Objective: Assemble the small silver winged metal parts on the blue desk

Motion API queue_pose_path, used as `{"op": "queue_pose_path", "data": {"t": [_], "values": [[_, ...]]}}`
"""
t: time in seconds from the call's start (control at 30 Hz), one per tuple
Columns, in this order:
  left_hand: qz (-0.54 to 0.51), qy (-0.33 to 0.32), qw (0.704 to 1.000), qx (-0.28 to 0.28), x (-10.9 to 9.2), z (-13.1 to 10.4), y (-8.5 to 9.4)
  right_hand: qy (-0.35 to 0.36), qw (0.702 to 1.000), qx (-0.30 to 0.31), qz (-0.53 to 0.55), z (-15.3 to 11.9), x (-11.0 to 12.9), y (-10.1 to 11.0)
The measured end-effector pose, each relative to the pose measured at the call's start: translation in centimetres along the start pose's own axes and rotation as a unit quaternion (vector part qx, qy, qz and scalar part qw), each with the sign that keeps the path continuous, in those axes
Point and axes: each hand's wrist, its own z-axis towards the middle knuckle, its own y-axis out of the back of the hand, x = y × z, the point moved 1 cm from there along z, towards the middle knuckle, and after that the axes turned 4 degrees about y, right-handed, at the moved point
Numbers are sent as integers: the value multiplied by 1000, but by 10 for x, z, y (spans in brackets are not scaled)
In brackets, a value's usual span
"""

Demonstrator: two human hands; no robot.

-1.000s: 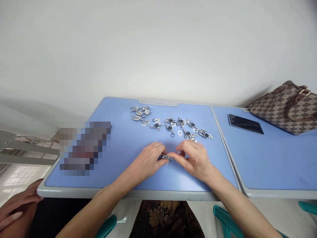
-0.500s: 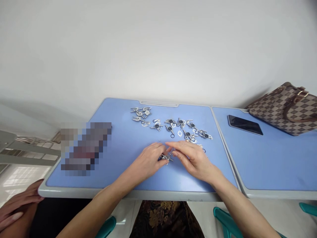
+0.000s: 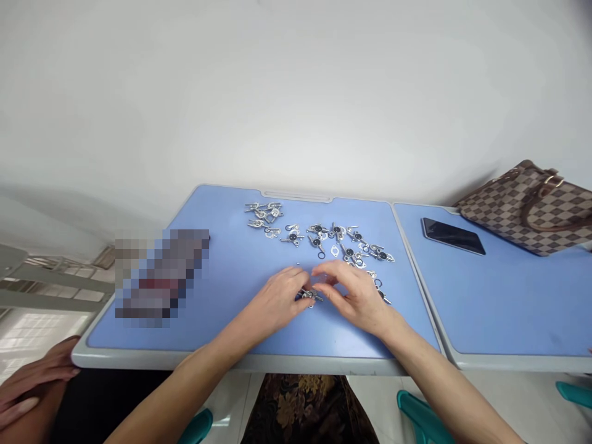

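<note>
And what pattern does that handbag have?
The handbag has a checkered pattern, dark and light brown, clearest in the head view.

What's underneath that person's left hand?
At the fingertips of the left hand, part of a small metal piece shows above the blue tabletop. The hand covers the rest of it, and whatever may lie beneath the palm cannot be seen.
</note>
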Motion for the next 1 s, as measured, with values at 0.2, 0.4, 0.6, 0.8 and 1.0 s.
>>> {"op": "queue_pose_path", "data": {"t": [0.2,0.4,0.6,0.8,1.0], "values": [[-14,-2,1000,-3,0,0,0,41,999,35,6,-1,2,7],[10,19,1000,10,-2,0,3,13,1000,11,-5,1,1,15],[0,-1,1000,-6,1,1,-1,35,999,-11,-10,0,2,8],[8,12,1000,-5,1,1,0,64,995,-67,-48,0,-1,2],[3,6,1000,-4,1,1,0,36,993,-87,-77,0,-2,-5]]}}
